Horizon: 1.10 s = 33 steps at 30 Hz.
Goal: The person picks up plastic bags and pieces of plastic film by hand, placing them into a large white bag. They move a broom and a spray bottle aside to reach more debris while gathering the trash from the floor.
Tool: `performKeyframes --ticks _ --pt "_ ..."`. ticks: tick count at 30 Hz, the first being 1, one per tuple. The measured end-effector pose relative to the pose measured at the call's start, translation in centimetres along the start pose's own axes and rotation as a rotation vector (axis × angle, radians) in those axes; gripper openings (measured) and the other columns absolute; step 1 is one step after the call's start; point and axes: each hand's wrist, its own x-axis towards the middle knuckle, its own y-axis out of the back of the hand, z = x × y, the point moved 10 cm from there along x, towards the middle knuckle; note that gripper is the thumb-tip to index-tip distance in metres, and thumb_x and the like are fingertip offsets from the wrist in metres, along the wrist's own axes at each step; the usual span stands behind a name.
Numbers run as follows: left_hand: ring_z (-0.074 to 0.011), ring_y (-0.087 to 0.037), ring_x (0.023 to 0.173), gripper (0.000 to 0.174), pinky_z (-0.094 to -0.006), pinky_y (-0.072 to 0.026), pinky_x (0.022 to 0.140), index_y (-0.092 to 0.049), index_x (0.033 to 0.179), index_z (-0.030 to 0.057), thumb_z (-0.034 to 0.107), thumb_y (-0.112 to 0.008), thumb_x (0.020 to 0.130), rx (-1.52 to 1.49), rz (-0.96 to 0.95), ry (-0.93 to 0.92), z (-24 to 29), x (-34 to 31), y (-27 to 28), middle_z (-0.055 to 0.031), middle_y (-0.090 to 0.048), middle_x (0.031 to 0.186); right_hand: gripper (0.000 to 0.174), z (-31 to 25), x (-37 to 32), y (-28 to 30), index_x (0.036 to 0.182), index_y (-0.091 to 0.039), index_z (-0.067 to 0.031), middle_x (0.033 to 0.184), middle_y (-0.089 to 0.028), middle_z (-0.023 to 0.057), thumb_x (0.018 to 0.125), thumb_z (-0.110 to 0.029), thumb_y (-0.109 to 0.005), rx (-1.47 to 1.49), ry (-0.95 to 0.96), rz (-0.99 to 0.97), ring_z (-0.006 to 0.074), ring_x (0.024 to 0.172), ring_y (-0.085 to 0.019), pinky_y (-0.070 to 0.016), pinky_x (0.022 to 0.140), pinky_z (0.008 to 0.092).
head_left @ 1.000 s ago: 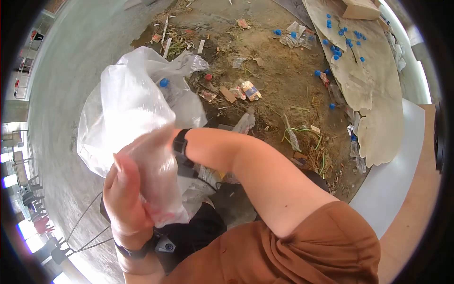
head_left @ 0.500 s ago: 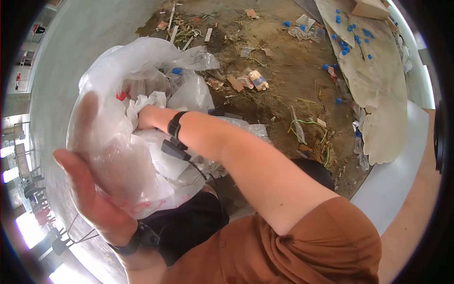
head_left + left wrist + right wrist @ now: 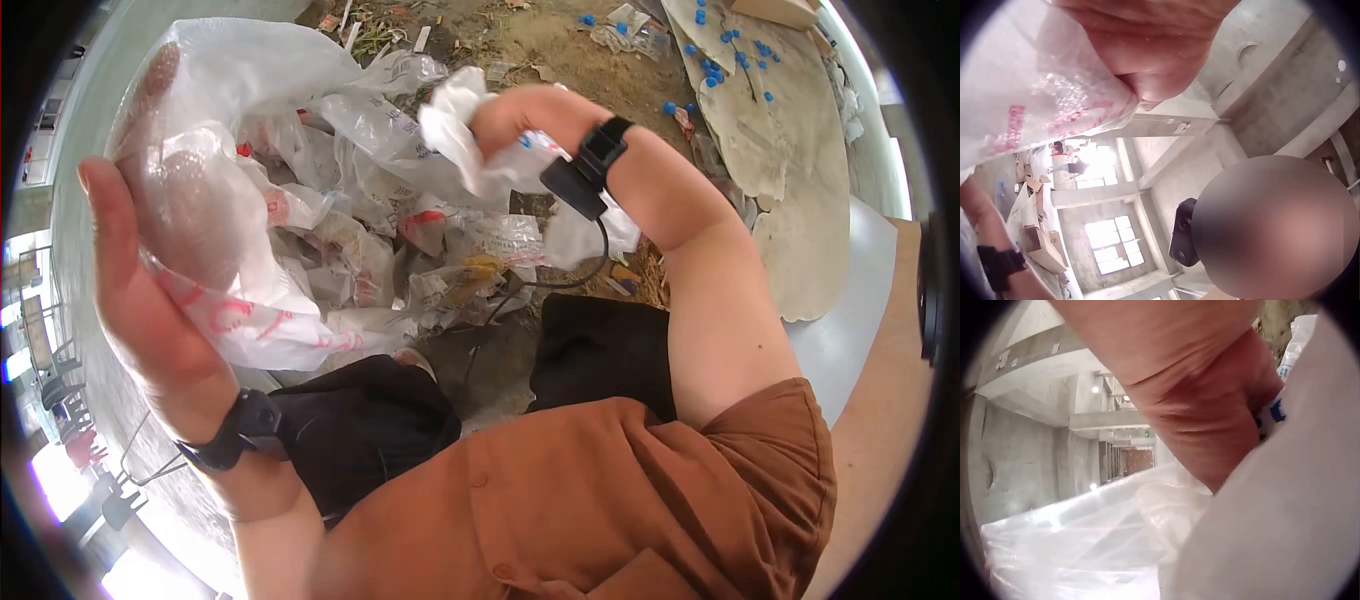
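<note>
A large translucent plastic bag (image 3: pixel 260 65) with red print along its lower edge stands propped up at the left in the head view. My left hand (image 3: pixel 150 310) supports it, straight fingers showing through the film and the thumb outside. Right of the bag, my right hand (image 3: pixel 535 115) grips a crumpled white plastic bag (image 3: pixel 450 130) that carries a little blue print. In the right wrist view, white film (image 3: pixel 1285 506) covers the fingertips. Several crumpled clear and white plastic bags (image 3: pixel 360 260) are heaped between the two hands.
Dirt and litter (image 3: pixel 540 35) cover the ground beyond. Several blue caps (image 3: pixel 712 72) lie on and beside a grey sheet (image 3: pixel 800 240) at the right, with a cardboard box (image 3: pixel 775 10) behind. My black-clad knees (image 3: pixel 600 345) are close below the heap.
My right hand has come out of the large bag and moved right, holding the crumpled white bag. My left hand has shifted left and up, spreading the large bag, so the heap now shows.
</note>
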Motion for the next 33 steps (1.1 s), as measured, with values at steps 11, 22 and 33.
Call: performKeyframes --ticks 11,22,33 --pt "-0.0259 -0.042 0.126 0.059 -0.0394 -0.0362 0.104 -0.037 0.137 0.0027 0.043 -0.041 0.095 0.088 0.065 -0.096 1.2 0.7 0.5 -0.0121 -0.042 0.138 0.073 0.2 3.7 -19.5 0.116 -0.058 -0.0123 0.113 -0.061 0.0138 0.053 -0.04 -0.082 -0.298 0.305 0.242 0.0327 0.106 -0.055 -0.0424 0.093 0.0383" --pt "-0.0294 -0.04 0.127 0.06 -0.0438 -0.0347 0.105 -0.033 0.141 0.0099 0.046 -0.041 0.094 -0.002 0.08 -0.044 0.4 1.8 0.8 -0.0123 -0.037 0.141 0.023 0.3 8.0 -18.6 0.095 -0.069 -0.0084 0.1 -0.066 0.0142 0.078 -0.019 -0.056 -0.353 -0.343 0.427 0.0305 0.09 -0.065 -0.0529 0.071 0.0427" --pt "-0.0303 -0.039 0.127 0.061 -0.0423 -0.0358 0.104 -0.032 0.141 0.007 0.046 -0.039 0.095 -0.062 0.047 -0.031 0.1 3.1 2.9 -0.0156 -0.035 0.141 0.018 -3.0 5.1 -10.2 0.085 -0.068 -0.01 0.09 -0.067 0.0137 0.071 -0.019 -0.061 0.036 -0.218 0.632 0.0299 0.082 -0.065 -0.0523 0.069 0.0387"
